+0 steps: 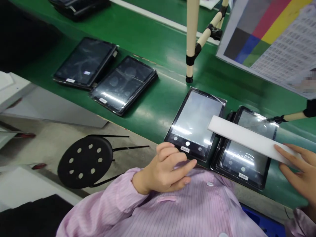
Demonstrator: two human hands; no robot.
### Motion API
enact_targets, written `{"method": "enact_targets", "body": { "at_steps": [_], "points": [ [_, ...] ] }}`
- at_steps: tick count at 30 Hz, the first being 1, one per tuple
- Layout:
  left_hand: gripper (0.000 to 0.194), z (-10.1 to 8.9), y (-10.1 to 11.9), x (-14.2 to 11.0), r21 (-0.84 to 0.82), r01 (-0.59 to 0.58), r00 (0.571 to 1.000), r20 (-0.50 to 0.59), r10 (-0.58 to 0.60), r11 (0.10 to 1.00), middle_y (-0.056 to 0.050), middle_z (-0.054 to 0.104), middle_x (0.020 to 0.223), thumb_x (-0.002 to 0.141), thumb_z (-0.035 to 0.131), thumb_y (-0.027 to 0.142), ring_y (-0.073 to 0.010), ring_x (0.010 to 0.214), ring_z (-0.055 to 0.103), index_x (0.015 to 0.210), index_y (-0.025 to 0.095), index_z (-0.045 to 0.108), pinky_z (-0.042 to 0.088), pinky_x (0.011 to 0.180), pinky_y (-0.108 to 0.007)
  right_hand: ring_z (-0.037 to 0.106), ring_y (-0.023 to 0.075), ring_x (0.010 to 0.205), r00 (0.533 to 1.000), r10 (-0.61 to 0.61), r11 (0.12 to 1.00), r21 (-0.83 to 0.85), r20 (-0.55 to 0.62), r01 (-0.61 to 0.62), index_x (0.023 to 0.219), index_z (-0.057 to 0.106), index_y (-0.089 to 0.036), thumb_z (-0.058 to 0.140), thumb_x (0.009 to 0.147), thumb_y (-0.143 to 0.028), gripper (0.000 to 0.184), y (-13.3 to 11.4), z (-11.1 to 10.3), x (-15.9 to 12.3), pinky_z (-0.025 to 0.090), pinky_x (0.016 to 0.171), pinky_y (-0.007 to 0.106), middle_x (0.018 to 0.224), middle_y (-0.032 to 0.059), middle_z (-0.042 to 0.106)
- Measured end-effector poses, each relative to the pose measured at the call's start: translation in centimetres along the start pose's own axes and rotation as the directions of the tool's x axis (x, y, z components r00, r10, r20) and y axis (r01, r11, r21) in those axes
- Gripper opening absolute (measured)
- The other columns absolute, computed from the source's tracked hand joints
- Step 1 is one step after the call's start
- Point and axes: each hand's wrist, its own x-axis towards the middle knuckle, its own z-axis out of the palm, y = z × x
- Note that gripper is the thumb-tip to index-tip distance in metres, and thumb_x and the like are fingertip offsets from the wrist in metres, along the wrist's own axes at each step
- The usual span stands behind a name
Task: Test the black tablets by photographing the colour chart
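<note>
Two black tablets lie on the green belt [153, 105] near its front edge: one with a lit grey screen [195, 123] and another [247, 148] to its right. My left hand [164, 171] rests at the lit tablet's near edge, fingers loosely curled, index finger extended toward its bottom corner, holding nothing. My right hand [300, 171] grips the end of a long white foam strip [249, 140], which lies slanted across the right tablet's screen and reaches the lit tablet's corner.
Two more dark tablets [85, 62] [123, 84] lie side by side farther left on the belt. A cream tube frame post [191, 39] stands on the belt, with a colour test chart [274, 36] at the upper right. A black perforated stool [85, 161] stands on the floor below.
</note>
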Motion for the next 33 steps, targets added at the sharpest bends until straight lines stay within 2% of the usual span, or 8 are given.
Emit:
{"method": "enact_targets", "body": {
  "at_steps": [4, 7, 9, 15, 22, 25, 29, 33],
  "points": [
    [0.029, 2.0, 1.4, 3.1, -0.128, -0.104, 0.99, 0.079, 0.115, 0.986, -0.007, 0.063, 0.095, 0.103, 0.053, 0.033, -0.0241, 0.098, 0.048, 0.111, 0.021, 0.079, 0.043, 0.097, -0.04, 0.071, 0.0366, 0.108, 0.994, -0.085, 0.995, 0.041, -0.075, 0.088, 0.158, 0.044, -0.049, 0.057, 0.101, -0.029, 0.062, -1.5, -0.4, 0.4, 0.049, 0.095, 0.054, 0.133, 0.0099, 0.068],
    [0.026, 3.7, 2.6, 5.0, -0.211, -0.142, 0.972, 0.154, 0.176, 0.967, -0.007, 0.065, 0.103, 0.096, 0.067, 0.034, -0.0254, 0.102, 0.048, 0.116, 0.022, 0.078, 0.041, 0.102, -0.042, 0.071, 0.0361, 0.112, 0.996, -0.046, 0.996, 0.078, -0.082, 0.052, 0.141, 0.064, -0.032, 0.058, 0.1, -0.026, 0.042, -1.9, -0.2, -0.4, 0.049, 0.097, 0.053, 0.135, 0.0136, 0.069],
    [0.032, 4.8, 3.3, 5.8, -0.241, -0.141, 0.959, 0.206, 0.192, 0.96, -0.008, 0.066, 0.108, 0.093, 0.071, 0.035, -0.0269, 0.107, 0.048, 0.123, 0.024, 0.076, 0.039, 0.107, -0.044, 0.07, 0.0352, 0.116, 0.996, 0.013, 0.995, 0.101, -0.083, -0.005, 0.134, 0.07, -0.027, 0.058, 0.101, -0.024, 0.036, -1.6, 0.0, -1.7, 0.05, 0.1, 0.053, 0.136, 0.0147, 0.07],
    [0.036, 7.0, 4.6, 7.1, -0.206, -0.154, 0.912, 0.346, 0.219, 0.966, -0.009, 0.065, 0.114, 0.095, 0.069, 0.034, -0.0306, 0.115, 0.047, 0.13, 0.027, 0.074, 0.035, 0.111, -0.049, 0.069, 0.035, 0.122, 0.968, 0.251, 0.956, 0.162, -0.016, -0.245, 0.129, 0.076, -0.023, 0.055, 0.101, -0.026, 0.035, 0.7, -0.2, -7.5, 0.052, 0.103, 0.056, 0.137, 0.0161, 0.071],
    [0.031, 8.5, 5.7, 7.6, -0.223, -0.153, 0.911, 0.346, 0.225, 0.963, -0.01, 0.064, 0.112, 0.094, 0.07, 0.033, -0.03, 0.11, 0.044, 0.125, 0.027, 0.076, 0.037, 0.107, -0.05, 0.069, 0.0306, 0.122, 0.892, 0.452, 0.878, 0.178, 0.002, -0.445, 0.126, 0.077, -0.032, 0.062, 0.097, -0.026, 0.033, 1.6, -0.8, -10.6, 0.052, 0.108, 0.057, 0.139, 0.0098, 0.071],
    [0.031, 8.5, 5.8, 7.6, -0.205, -0.154, 0.9, 0.374, 0.223, 0.967, -0.011, 0.064, 0.111, 0.099, 0.067, 0.041, -0.0303, 0.108, 0.045, 0.123, 0.025, 0.077, 0.037, 0.106, -0.051, 0.07, 0.0298, 0.121, 0.901, 0.433, 0.885, 0.199, -0.018, -0.422, 0.124, 0.078, -0.031, 0.063, 0.097, -0.026, 0.032, 1.6, -0.6, -10.7, 0.053, 0.107, 0.055, 0.138, 0.0099, 0.072],
    [0.039, 6.9, 4.9, 7.0, -0.251, -0.176, 0.929, 0.277, 0.244, 0.952, -0.011, 0.06, 0.106, 0.109, 0.046, 0.041, -0.0285, 0.104, 0.048, 0.123, 0.024, 0.078, 0.04, 0.103, -0.049, 0.069, 0.0285, 0.122, 0.882, 0.471, 0.865, 0.203, -0.013, -0.459, 0.124, 0.079, -0.03, 0.063, 0.097, -0.024, 0.032, 1.1, -0.1, -11.0, 0.056, 0.102, 0.05, 0.139, 0.0097, 0.071],
    [0.035, 5.0, 3.4, 5.1, -0.209, -0.125, 0.949, 0.261, 0.178, 0.97, -0.011, 0.061, 0.104, 0.107, 0.048, 0.037, -0.0275, 0.1, 0.052, 0.123, 0.026, 0.078, 0.044, 0.098, -0.049, 0.071, 0.0286, 0.119, 0.847, 0.532, 0.825, 0.222, 0.002, -0.519, 0.125, 0.078, -0.033, 0.064, 0.095, -0.025, 0.034, 0.1, 1.1, -11.9, 0.06, 0.092, 0.045, 0.139, 0.0086, 0.072]
  ]
}}
